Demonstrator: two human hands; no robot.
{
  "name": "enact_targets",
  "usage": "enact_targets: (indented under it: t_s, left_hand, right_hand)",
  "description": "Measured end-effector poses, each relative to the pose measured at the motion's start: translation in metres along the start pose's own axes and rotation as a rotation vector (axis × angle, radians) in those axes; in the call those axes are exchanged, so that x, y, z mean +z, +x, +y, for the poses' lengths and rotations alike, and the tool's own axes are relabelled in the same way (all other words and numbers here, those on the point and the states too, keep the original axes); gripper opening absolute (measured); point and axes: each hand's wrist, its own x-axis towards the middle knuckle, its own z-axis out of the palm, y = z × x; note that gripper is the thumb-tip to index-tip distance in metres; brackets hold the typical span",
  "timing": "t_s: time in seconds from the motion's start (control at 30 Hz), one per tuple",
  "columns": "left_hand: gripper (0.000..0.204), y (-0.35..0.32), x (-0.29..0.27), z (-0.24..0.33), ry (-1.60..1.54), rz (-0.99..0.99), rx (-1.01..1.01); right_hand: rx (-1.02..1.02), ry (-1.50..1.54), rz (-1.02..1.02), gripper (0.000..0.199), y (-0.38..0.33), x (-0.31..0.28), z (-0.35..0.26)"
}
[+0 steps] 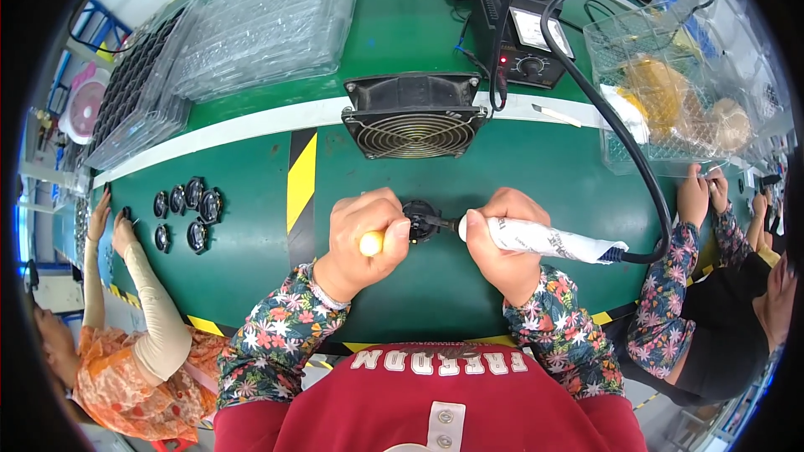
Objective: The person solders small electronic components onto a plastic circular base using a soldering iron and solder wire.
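Observation:
Fingers wrapped round its white-wrapped handle, my right hand (509,238) grips a soldering iron (548,239). The iron's tip points left at a small round black part (421,222) on the green mat. My left hand (362,238) is closed right beside that part. From its fist sticks the rounded end of a yellow stick-like thing (371,243); the rest is hidden in the fingers. A black cable (645,159) runs from the iron's rear up and over to the right. Several similar black parts (194,193) lie on the mat to the left.
Straight ahead stands a black fan (414,117); behind it, a soldering station (526,33). Clear plastic trays (268,17) are stacked far left, with a bin (670,75) at right. Co-workers' arms (155,301) show at left and hands (695,197) at right.

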Motion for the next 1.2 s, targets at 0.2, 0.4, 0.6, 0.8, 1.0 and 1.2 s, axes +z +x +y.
enact_targets:
  t_s: [0.2, 0.4, 0.6, 0.8, 1.0, 1.2]
  left_hand:
    - [0.02, 0.0002, 0.0015, -0.0004, -0.028, 0.045, 0.008]
    - [0.019, -0.0019, 0.0021, -0.0005, -0.061, 0.06, 0.001]
    - [0.026, -0.0007, 0.0, 0.0002, 0.003, 0.001, 0.012]
    - [0.026, 0.0006, 0.0006, 0.0009, 0.001, -0.006, -0.001]
    - [0.025, 0.0003, 0.0009, 0.0006, 0.007, 0.003, -0.004]
    - [0.023, -0.0002, -0.0003, -0.0006, -0.002, -0.013, -0.018]
  right_hand:
    - [0.002, -0.017, -0.002, 0.02, 0.0018, -0.0007, -0.0026]
    - [0.018, -0.038, -0.01, 0.02, 0.0019, -0.0017, -0.0047]
    - [0.0, -0.03, -0.016, 0.02, 0.0017, -0.0007, -0.005]
    - [0.019, -0.025, -0.014, 0.02, 0.0011, -0.0011, -0.0032]
    - [0.009, -0.028, -0.018, 0.019, 0.0008, -0.0019, -0.0022]
    - [0.01, -0.018, 0.0, 0.019, -0.0012, 0.0002, 0.0002]
